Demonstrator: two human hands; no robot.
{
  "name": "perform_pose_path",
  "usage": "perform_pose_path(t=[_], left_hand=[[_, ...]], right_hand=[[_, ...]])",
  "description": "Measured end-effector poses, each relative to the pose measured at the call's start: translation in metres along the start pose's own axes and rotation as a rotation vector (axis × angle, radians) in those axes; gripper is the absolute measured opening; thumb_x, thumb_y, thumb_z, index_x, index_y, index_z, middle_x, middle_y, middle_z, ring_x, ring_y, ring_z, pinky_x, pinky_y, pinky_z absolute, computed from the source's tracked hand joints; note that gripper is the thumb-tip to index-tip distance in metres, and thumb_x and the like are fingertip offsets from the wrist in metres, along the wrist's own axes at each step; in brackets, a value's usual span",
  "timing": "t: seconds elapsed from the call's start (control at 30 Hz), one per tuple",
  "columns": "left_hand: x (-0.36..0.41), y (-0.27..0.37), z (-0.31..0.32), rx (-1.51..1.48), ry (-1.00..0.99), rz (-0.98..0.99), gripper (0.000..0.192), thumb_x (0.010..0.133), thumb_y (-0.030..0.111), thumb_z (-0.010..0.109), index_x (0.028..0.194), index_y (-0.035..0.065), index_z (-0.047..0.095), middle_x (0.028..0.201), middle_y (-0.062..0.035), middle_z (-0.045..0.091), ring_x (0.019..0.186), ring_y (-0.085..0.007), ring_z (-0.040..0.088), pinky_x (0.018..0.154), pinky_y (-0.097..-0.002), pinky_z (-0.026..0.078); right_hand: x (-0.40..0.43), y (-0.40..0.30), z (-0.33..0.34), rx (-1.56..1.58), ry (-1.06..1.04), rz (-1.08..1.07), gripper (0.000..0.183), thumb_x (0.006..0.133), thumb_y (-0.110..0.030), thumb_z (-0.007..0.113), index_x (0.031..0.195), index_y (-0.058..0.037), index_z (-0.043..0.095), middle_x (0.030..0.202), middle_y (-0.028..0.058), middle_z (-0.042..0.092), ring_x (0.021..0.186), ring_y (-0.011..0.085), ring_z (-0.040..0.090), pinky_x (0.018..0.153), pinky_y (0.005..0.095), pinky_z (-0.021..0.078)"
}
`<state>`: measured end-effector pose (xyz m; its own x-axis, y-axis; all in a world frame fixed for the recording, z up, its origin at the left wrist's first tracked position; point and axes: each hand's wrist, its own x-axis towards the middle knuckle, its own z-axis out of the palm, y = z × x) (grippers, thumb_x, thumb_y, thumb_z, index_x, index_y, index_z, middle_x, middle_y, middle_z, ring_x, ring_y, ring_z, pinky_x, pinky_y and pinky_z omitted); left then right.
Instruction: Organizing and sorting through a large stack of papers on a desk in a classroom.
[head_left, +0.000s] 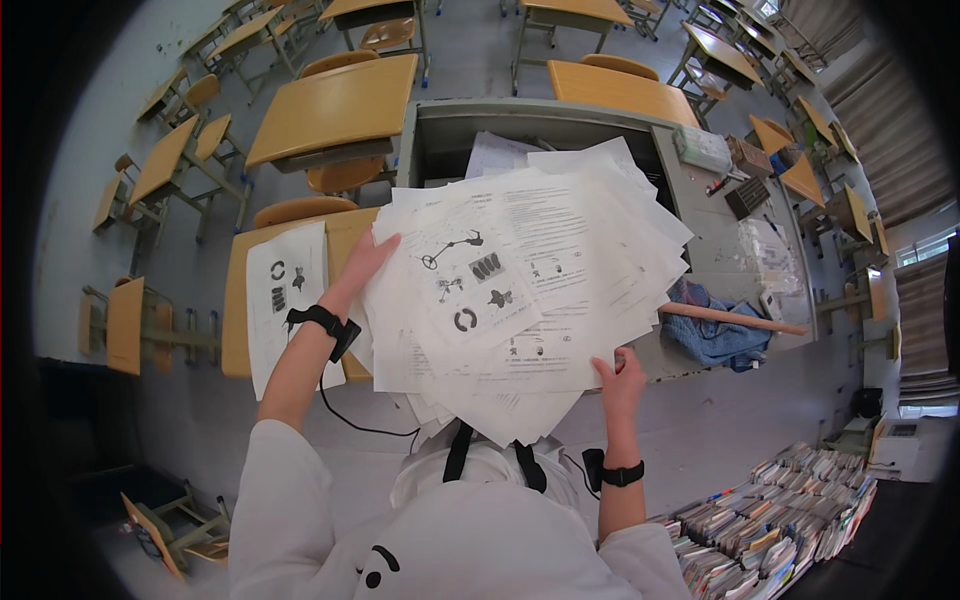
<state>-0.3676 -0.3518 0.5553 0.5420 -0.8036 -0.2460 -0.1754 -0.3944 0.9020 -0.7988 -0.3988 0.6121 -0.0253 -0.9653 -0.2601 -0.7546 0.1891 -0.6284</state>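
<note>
Before me is a fanned, untidy stack of printed paper sheets (480, 352) with text and small black-and-white pictures. My left hand (369, 261) grips the stack's left edge, thumb on top and the other fingers hidden by the paper. At the lower right corner of a wide sheet, my right hand (621, 372) pinches the paper between thumb and fingers. The stack covers part of a grey metal teacher's desk (780, 217) and its open recess. Left of it, a separate printed sheet (289, 330) lies on a yellow school desk (236, 300).
Right of the papers, a wooden stick (739, 319) crosses a crumpled blue cloth (705, 349). A plastic-wrapped pack (703, 150) and a dark slotted box (747, 197) sit farther back. Rows of books (757, 517) stand at lower right. A black cable (360, 427) hangs near my left forearm.
</note>
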Motion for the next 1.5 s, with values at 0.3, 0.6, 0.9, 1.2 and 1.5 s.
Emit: perform_pose_path(t=[0.3,0.6,0.9,1.2,1.5], left_hand=[[0.001,-0.009,-0.002,0.379,0.232,0.186,0.051,0.083,0.032,0.052,0.122,0.0014,0.04,0.117,-0.0194,0.047,0.107,-0.0314,0.046,0.09,-0.0355,0.036],[-0.058,0.025,0.033,0.763,0.133,0.851,0.061,0.074,0.019,0.058,0.131,0.0151,0.035,0.133,-0.0153,0.03,0.115,-0.0334,0.034,0.092,-0.0435,0.031],[-0.13,0.026,0.139,0.852,-0.326,0.906,0.064,0.07,0.028,0.062,0.124,0.0026,0.039,0.131,-0.0181,0.033,0.118,-0.041,0.033,0.091,-0.05,0.032],[-0.134,0.011,0.175,1.304,-0.149,0.957,0.051,0.073,0.012,0.052,0.118,-0.0087,0.04,0.119,-0.0251,0.044,0.109,-0.0392,0.045,0.075,-0.0426,0.046],[-0.17,0.018,0.127,1.142,-0.448,1.22,0.04,0.08,0.011,0.045,0.118,-0.0004,0.043,0.123,-0.0124,0.044,0.115,-0.0261,0.044,0.087,-0.0397,0.043]], right_hand=[[-0.004,0.018,-0.059,-0.074,0.54,-0.402,0.016,0.075,-0.01,0.062,0.086,0.0004,0.058,0.076,0.0127,0.058,0.071,0.0287,0.056,0.064,0.0344,0.0432],[-0.004,-0.012,-0.061,0.018,0.487,-0.268,0.02,0.079,-0.015,0.059,0.094,-0.0023,0.056,0.085,0.0102,0.061,0.076,0.0224,0.058,0.069,0.0317,0.0441],[0.039,0.019,-0.051,0.123,0.412,-0.293,0.032,0.077,-0.017,0.063,0.105,-0.0056,0.05,0.083,0.0116,0.061,0.073,0.0178,0.058,0.067,0.0301,0.0442],[0.035,0.019,-0.054,0.204,0.336,-0.322,0.031,0.078,-0.012,0.058,0.108,-0.0076,0.049,0.083,0.0136,0.06,0.076,0.0229,0.059,0.07,0.0332,0.045],[0.066,0.047,-0.052,0.313,0.189,-0.424,0.023,0.087,-0.015,0.042,0.099,-0.0021,0.056,0.09,0.0132,0.06,0.086,0.0209,0.056,0.076,0.0293,0.0419]])
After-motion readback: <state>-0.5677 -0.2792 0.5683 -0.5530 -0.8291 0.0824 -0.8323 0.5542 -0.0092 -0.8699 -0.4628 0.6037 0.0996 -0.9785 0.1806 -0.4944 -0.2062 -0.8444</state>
